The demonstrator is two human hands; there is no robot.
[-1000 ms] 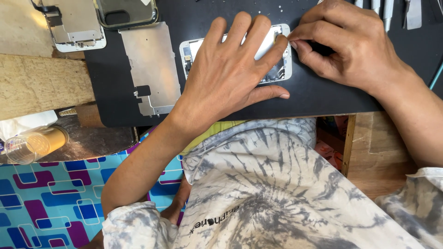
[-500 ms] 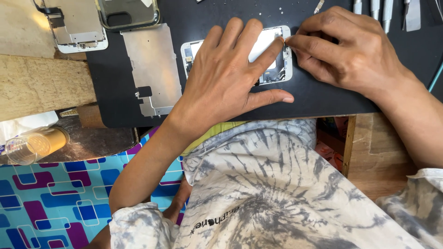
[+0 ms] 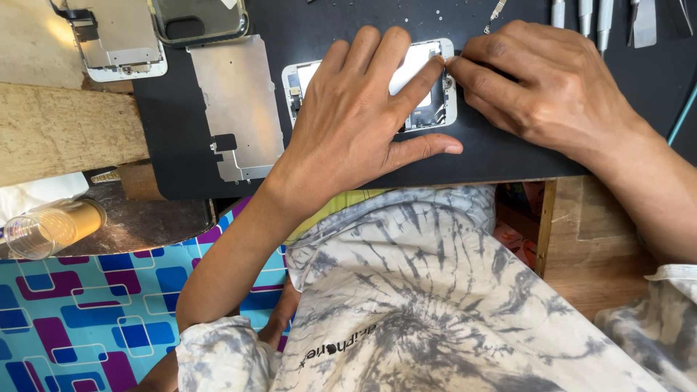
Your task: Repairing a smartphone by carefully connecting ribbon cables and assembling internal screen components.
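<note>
White-framed and opened up, the small rectangular phone housing [image 3: 428,101] lay flat on the black work mat [image 3: 494,156], pinned under my left hand [image 3: 356,123]. That hand was spread wide, fingers splayed across the frame's bare inside, the index tip reaching its far right corner and the thumb stretched out along the mat just below it. It gripped nothing; it only pressed down.

My right hand [image 3: 544,87] sat just to the right of the frame, fingers curled in tight and pinched together at that same corner, touching the tip of my left index finger. Something very small may have been held in the pinch, but I could not tell what, since my own fingers hid it.

I judged the risks to be mostly of slipping. If my left palm had eased off, the housing could have skated on the smooth mat and the pinch would have torn at the corner. Pressing too hard on the open inside could have bent a delicate part. Tiny pale specks, likely screws [image 3: 417,13], lay scattered above my left hand, and a careless sweep of a finger could have sent them off the counter [image 3: 595,239].

Left of my left hand lay a thin grey metal shield plate [image 3: 236,101]; above my right hand stood a row of slim metal tools [image 3: 592,14], near enough to knock with my knuckles.
</note>
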